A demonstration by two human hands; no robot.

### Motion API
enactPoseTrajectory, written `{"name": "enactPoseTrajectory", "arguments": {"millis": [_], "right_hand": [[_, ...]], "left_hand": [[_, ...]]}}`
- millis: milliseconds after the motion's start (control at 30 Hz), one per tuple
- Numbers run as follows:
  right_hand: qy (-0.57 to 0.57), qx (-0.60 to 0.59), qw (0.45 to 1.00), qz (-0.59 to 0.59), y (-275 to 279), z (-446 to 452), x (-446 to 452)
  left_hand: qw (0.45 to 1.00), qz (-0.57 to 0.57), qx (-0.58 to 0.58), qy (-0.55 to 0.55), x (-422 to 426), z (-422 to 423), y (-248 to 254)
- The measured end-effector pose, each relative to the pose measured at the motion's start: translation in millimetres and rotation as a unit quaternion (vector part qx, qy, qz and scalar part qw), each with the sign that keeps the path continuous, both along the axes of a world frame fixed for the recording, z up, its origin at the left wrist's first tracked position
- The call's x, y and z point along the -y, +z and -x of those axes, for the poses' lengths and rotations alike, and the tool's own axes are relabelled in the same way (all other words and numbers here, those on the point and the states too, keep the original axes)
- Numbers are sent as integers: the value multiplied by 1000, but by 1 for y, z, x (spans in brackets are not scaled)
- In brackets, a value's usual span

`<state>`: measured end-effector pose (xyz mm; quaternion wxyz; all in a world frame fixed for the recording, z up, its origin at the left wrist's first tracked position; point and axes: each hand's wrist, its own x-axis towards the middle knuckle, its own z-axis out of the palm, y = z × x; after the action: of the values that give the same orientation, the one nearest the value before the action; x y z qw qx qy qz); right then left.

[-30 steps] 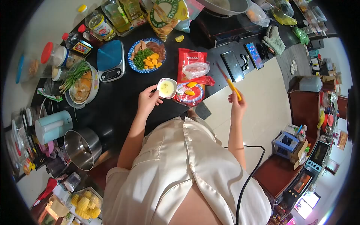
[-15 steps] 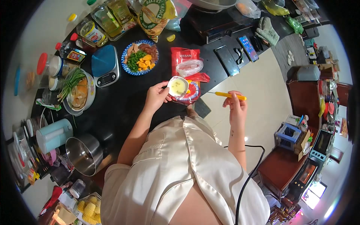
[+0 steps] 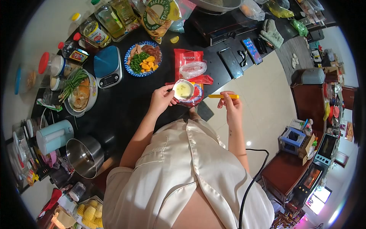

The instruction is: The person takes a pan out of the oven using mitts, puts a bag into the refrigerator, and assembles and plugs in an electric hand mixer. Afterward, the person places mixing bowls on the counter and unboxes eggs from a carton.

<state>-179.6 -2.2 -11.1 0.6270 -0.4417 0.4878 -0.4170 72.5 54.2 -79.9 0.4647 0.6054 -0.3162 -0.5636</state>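
Note:
My left hand grips the rim of a small white bowl, fingers and thumb closed on its left side. The bowl holds a pale yellow liquid with small bits in it, and tilts slightly. Pinched in my right hand is a thin metal utensil with a yellow handle. Its metal end points left and reaches the bowl's near side; whether it touches the liquid I cannot tell. Beneath and behind the bowl lie a red package and a clear plastic bag.
A blue-patterned plate of chopped food stands beside a kitchen scale. Farther left are a bowl of greens and a steel pot. Phones lie near the counter's right edge. Bottles line the back.
My right hand has moved left, bringing the utensil's metal end to the bowl. The left hand has shifted slightly right and down with the bowl.

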Motion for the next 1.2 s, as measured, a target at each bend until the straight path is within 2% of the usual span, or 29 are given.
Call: {"name": "enactPoseTrajectory", "arguments": {"millis": [500,1200], "right_hand": [[-35,47,998,-3,-19,0,4],[-36,-2,998,48,-19,-7,4]], "left_hand": [[1000,11,-7,-9,0,3,-3],[1000,5,-10,-1,-1,2,-12]]}}
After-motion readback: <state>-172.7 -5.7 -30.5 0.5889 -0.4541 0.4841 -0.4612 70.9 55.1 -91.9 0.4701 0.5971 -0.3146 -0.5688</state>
